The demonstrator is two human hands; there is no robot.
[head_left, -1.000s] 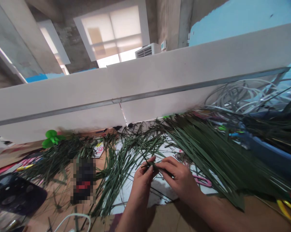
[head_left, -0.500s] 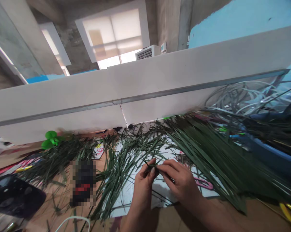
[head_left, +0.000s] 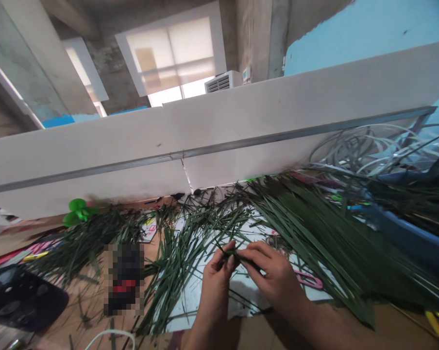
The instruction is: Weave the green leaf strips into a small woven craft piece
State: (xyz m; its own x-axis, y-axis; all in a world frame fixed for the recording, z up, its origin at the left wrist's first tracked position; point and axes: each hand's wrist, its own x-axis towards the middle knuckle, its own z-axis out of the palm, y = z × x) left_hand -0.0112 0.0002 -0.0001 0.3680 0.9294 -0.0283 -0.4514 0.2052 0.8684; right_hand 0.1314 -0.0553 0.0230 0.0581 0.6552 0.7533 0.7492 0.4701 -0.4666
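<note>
Green leaf strip [head_left: 235, 253] — near centre, pinched between the fingertips of left hand [head_left: 215, 282] and right hand [head_left: 275, 278], both closed on it, just above white paper sheet [head_left: 245, 297] on tabletop [head_left: 394, 328]. Right: long leaf-strip pile [head_left: 314, 228]; pink scissors [head_left: 309, 279] beside right hand. Far left — bright green plastic piece [head_left: 78, 210]. Far: white partition [head_left: 241, 131].

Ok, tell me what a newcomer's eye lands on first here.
The big fan of green leaves spread over the table, centre to right. In front of it, the left hand and right hand pinch one small strip between them. Behind runs a long white partition.
</note>
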